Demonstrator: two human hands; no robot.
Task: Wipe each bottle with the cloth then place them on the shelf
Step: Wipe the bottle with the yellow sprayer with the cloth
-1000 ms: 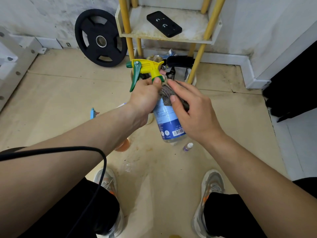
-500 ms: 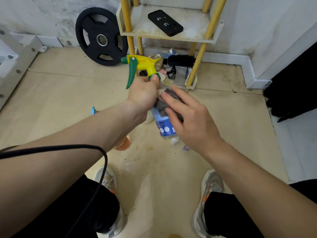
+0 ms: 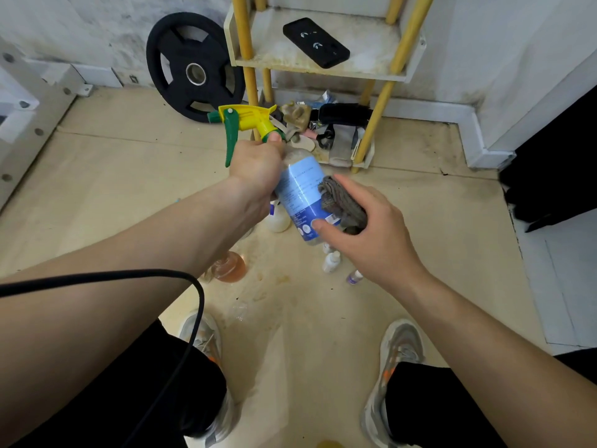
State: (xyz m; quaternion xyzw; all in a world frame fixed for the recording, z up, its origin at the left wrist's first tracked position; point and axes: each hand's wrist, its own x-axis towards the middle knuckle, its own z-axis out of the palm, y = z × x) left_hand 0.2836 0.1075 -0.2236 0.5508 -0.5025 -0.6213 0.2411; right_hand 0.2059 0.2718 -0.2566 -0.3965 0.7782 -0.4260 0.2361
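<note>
The left hand (image 3: 255, 164) grips the spray bottle (image 3: 298, 192) by its neck, tilted to expose its side; the right hand (image 3: 374, 237) pinches the cloth (image 3: 342, 205) against the label, evidently to wipe.

Both forearms reach forward, left hand (image 3: 255, 164) clenched high, right hand (image 3: 378, 242) curled lower.

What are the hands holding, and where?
Left hand grips the clear blue-labelled spray bottle at its neck; right hand presses a bunched grey cloth against its side.
</note>
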